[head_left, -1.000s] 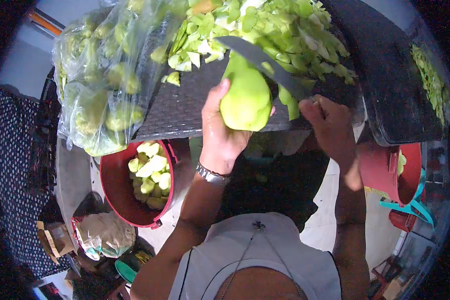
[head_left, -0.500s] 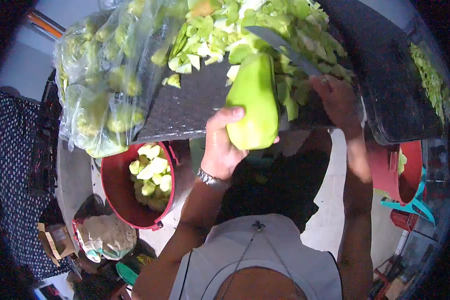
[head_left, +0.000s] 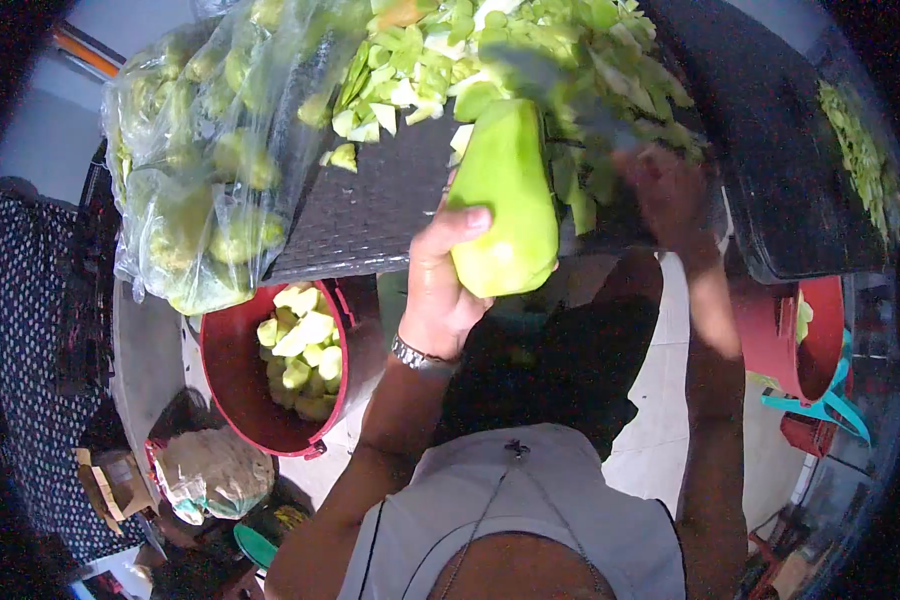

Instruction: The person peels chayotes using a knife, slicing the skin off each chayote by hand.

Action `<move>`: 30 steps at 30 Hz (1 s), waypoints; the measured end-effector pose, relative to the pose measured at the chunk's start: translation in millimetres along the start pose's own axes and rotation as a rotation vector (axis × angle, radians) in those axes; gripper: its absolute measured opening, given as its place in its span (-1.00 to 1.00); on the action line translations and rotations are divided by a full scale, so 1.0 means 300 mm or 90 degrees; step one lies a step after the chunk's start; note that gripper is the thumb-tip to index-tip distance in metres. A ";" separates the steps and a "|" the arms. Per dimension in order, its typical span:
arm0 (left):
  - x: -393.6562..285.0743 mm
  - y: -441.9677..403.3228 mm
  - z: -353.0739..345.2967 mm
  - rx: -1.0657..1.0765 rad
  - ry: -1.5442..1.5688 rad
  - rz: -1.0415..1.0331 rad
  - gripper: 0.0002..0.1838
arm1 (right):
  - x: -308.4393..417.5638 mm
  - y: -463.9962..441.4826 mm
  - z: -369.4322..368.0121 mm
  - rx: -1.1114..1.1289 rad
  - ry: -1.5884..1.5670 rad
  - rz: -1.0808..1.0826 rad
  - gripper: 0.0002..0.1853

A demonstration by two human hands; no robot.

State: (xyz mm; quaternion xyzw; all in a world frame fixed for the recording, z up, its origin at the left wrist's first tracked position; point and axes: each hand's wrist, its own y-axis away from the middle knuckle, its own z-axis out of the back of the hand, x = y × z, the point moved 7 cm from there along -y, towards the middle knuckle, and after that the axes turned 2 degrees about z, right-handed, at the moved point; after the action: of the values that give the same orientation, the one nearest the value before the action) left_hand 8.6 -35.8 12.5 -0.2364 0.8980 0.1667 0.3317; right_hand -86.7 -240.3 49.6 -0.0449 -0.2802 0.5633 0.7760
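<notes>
My left hand (head_left: 445, 270) is wrapped around a large, smooth, pale green pear-shaped fruit (head_left: 507, 205), its thumb along the near side. The fruit's narrow end points away from me, over the table edge. To its right, my right hand (head_left: 667, 185) is closed on a knife (head_left: 535, 68), whose blade is blurred and reaches up and left above the fruit. The handle is mostly hidden in my dark, shadowed fingers. Under and beyond the knife lies a wide heap of green peelings (head_left: 440, 50), with several pale offcuts at its near edge.
A clear plastic bag (head_left: 195, 180) of green fruits sits on the left of the black table (head_left: 360, 215). Below it stands a red bucket (head_left: 345, 400) holding pale chunks. Another red bucket (head_left: 820, 340) stands at right, near a turquoise strap-like object (head_left: 830, 410).
The knife blade has swung slightly and blurred. My right hand has shifted a little; my left hand and the fruit are nearly where they were.
</notes>
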 end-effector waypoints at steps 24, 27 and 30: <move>0.029 -0.018 0.017 0.027 0.221 0.023 -0.40 | 0.196 0.087 0.011 0.123 -0.151 -0.020 -0.43; 0.035 -0.029 0.020 0.041 0.322 0.029 -0.42 | 0.259 0.125 0.009 0.168 -0.198 -0.058 -0.44; 0.009 -0.037 -0.007 0.021 0.178 -0.045 -0.38 | 0.303 0.138 0.030 0.153 -0.183 -0.019 -0.44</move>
State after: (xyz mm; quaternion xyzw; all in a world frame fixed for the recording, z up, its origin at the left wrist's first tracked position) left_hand 11.7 -47.0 10.8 -0.2836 0.9290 0.1058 0.2131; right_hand -107.2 -145.9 76.2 0.1332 -0.3191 0.5821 0.7360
